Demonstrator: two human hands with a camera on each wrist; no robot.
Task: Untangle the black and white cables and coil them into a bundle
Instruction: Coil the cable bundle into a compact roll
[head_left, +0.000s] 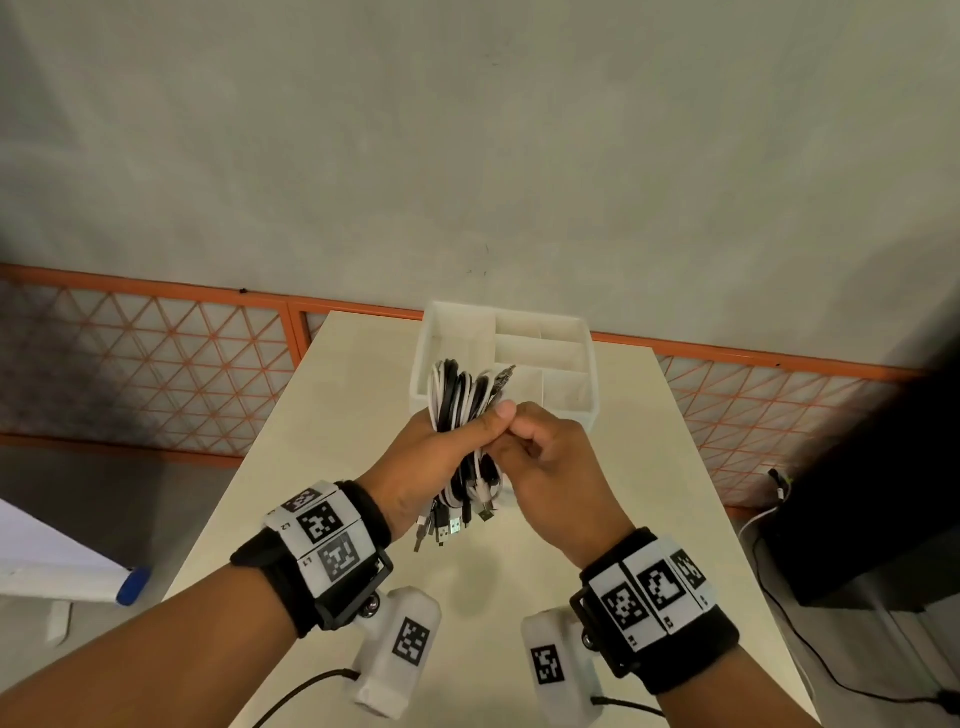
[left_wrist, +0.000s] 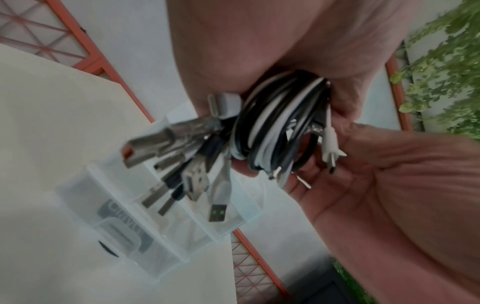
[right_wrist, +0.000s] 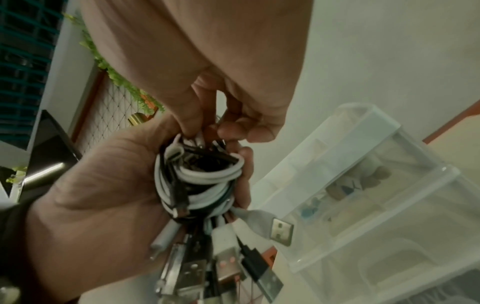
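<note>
A coiled bundle of black and white cables (head_left: 460, 410) is held upright above the table. My left hand (head_left: 436, 447) grips its middle, thumb across the front. My right hand (head_left: 530, 447) has its fingertips curled into the bundle's right side, pinching strands. Several USB plugs (head_left: 452, 527) hang from the lower end. The left wrist view shows the coil (left_wrist: 272, 127) wedged in the palm with the plugs (left_wrist: 197, 174) fanned out. In the right wrist view the right fingers (right_wrist: 223, 125) pinch into the top of the coil (right_wrist: 202, 181), held by the left hand.
A translucent white divided organiser box (head_left: 566, 364) stands at the far end of the beige table (head_left: 322, 447), right behind the hands. An orange lattice fence (head_left: 156, 364) runs behind. A black box (head_left: 883, 493) with wires sits on the floor at right.
</note>
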